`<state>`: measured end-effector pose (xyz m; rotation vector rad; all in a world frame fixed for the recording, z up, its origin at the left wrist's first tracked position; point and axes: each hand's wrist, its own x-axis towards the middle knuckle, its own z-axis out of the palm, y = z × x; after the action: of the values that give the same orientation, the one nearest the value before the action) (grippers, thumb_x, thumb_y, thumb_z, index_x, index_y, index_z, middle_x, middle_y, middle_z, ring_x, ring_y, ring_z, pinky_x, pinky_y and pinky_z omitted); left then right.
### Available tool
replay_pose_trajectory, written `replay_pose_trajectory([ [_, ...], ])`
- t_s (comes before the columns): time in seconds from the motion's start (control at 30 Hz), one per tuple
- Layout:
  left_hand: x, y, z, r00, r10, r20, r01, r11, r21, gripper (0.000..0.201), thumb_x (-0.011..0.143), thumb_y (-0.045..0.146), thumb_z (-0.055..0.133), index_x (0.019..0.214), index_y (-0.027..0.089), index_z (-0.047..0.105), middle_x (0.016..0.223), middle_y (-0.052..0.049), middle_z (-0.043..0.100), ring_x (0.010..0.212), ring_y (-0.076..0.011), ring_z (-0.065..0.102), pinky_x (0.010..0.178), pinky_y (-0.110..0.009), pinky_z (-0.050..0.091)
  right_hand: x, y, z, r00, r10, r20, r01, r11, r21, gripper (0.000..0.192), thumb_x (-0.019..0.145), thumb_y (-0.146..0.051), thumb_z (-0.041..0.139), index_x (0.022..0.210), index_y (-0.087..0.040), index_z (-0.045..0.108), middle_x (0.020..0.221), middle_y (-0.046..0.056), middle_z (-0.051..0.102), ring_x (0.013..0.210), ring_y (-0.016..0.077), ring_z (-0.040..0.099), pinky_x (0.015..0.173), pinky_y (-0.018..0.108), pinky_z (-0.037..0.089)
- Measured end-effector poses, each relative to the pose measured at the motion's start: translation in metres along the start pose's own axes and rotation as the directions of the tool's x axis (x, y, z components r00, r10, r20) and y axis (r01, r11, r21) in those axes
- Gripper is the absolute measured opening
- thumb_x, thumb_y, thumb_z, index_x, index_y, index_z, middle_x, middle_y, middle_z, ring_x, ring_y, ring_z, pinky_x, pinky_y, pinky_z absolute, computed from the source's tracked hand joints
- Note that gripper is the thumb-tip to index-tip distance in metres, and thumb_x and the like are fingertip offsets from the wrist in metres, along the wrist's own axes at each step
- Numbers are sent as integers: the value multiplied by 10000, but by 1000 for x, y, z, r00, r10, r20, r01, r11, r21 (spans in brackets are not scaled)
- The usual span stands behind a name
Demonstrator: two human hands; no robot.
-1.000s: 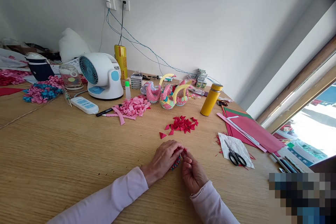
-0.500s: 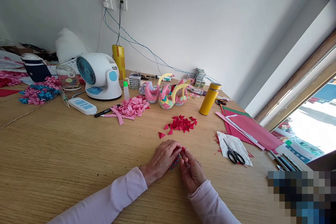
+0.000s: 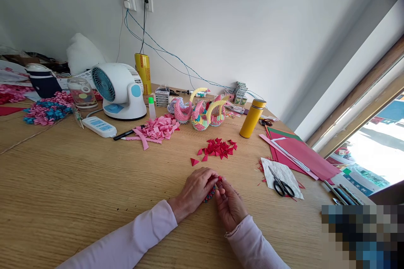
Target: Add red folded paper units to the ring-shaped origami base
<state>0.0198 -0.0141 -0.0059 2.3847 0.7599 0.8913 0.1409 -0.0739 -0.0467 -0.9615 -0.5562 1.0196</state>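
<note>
2 hands meet low in the middle of the wooden worktop [image 3: 78, 185], both in pale pink sleeves. The left hand [image 3: 197, 187] is curled over a small modular origami piece [image 3: 211, 193] of red and blue folded units, its fingers closed around it, while the right hand [image 3: 232, 206] presses against the same piece from the other side, fingertips pinched on a red unit at its top. The hands touch each other, and the piece sits between them just above the worktop, mostly hidden by the fingers. Just beyond the hands lies a single red paper triangle [image 3: 194, 162], and behind it a loose pile of red folded triangles [image 3: 218, 148]. To the right, black-handled scissors [image 3: 279, 185] rest on a crumpled white sheet [image 3: 282, 173], beside a stack of red and pink paper [image 3: 303, 153]. A yellow flask [image 3: 252, 118] stands upright near that stack. Farther back sit 2 origami swans [image 3: 202, 113] with yellow necks, close together, and left of them a heap of pink folded units [image 3: 159, 128]. A white desk fan [image 3: 118, 90] with a blue grille stands at the back left, with a white power strip [image 3: 99, 127] in front of it and a black pen [image 3: 126, 134] just beside the pink heap.
</note>
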Motion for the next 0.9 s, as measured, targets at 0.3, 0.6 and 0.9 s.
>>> replay_pose_trajectory([
  [0.3,0,-2,1,1000,19,-5,-18,1000,24,113,922,215,461,882,179,559,874,-26,625,830,-163,571,752,-272,454,-4,3,5,979,125,-162,-110,989,103,265,639,-397,765,795,-202,678,710,16,698,552,111,611,555,230,579],
  [0.6,1,-4,1,997,54,50,-56,997,45,131,930,190,432,927,185,563,939,-34,601,860,-162,562,771,-274,465,-5,-3,12,937,276,-212,-201,926,318,101,647,-137,757,723,-180,704,697,6,692,494,67,594,481,122,555],
  [0.9,-2,-16,-2,996,88,2,-87,988,-130,670,663,409,783,1156,190,386,1169,-105,478,1122,-243,499,938,-375,455,0,-49,14,992,95,-85,-90,994,54,309,580,-281,836,834,-156,714,799,7,688,471,28,496,311,95,351],
])
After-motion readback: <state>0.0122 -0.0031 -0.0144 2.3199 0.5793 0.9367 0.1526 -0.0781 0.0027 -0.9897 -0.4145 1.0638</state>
